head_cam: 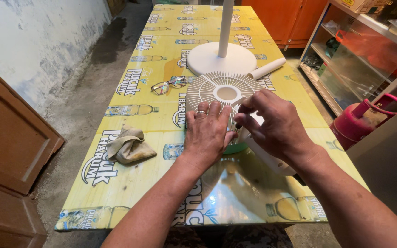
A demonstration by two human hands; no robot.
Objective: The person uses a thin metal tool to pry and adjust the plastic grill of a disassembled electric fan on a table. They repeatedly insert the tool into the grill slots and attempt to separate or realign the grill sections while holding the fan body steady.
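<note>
While left hand (206,132) presses flat on fan grille (221,89) | right hand (274,125) pinches its rim | glasses (168,85) near

Eyeglasses (169,84); crumpled cloth (128,146); red canister (363,117)

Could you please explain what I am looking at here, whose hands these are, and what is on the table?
This is one picture from a camera worn on a person's head, looking down at their own bare hands. The left hand, with a ring, presses flat on a round white fan grille. The right hand pinches at the grille's edge beside it; what its fingers grip is hidden. Everything lies on a yellow printed table. Also there: a crumpled beige cloth, a pair of glasses, a white round stand base with its pole, and a white tube. A red gas cylinder stands to the right.
</note>
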